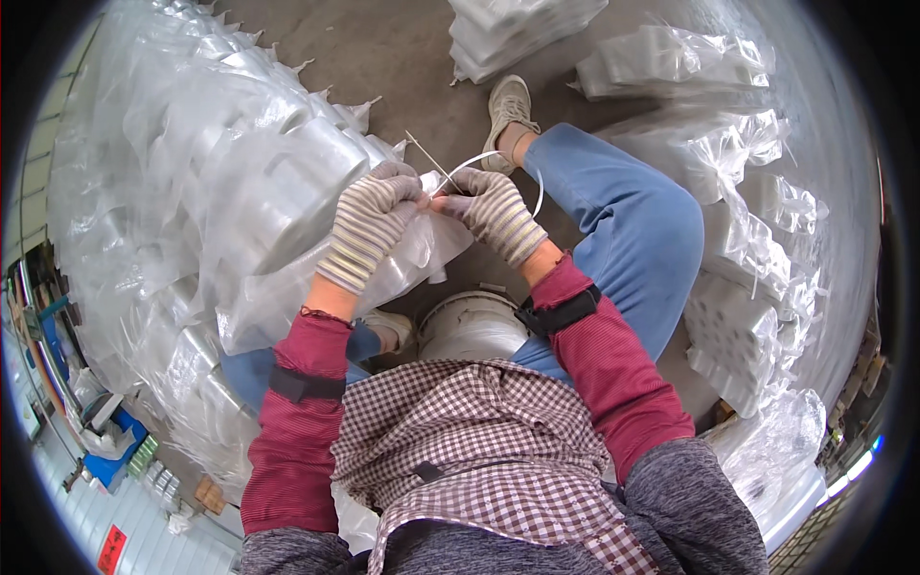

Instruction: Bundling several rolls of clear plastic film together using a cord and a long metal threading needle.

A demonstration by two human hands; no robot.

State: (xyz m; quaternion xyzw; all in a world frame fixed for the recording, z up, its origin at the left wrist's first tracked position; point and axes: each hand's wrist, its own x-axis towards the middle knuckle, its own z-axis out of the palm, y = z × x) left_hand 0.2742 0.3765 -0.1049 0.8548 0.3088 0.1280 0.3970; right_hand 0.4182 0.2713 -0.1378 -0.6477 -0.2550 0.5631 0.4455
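My left hand (376, 213), in a striped glove with bare fingertips, pinches the gathered edge of a clear plastic bag (422, 251). Close against it, my right hand (496, 213), gloved the same way, has its fingers closed on a thin white strip (540, 187) that loops out over the glove. A slender straight piece (422, 147) pokes up between the hands; whether it belongs to the strip I cannot tell. The fingertips of both hands meet, and what lies right between them is partly hidden. The bag hangs below my left hand, beside the wrapped stack.
A large stack of film-wrapped bundles (278, 182) rises on my left. More wrapped bundles (728, 326) stand on my right, and others (517, 29) lie ahead on the floor. Between my legs is a round white bucket or stool (471, 328). Blue items (120, 446) lie far left.
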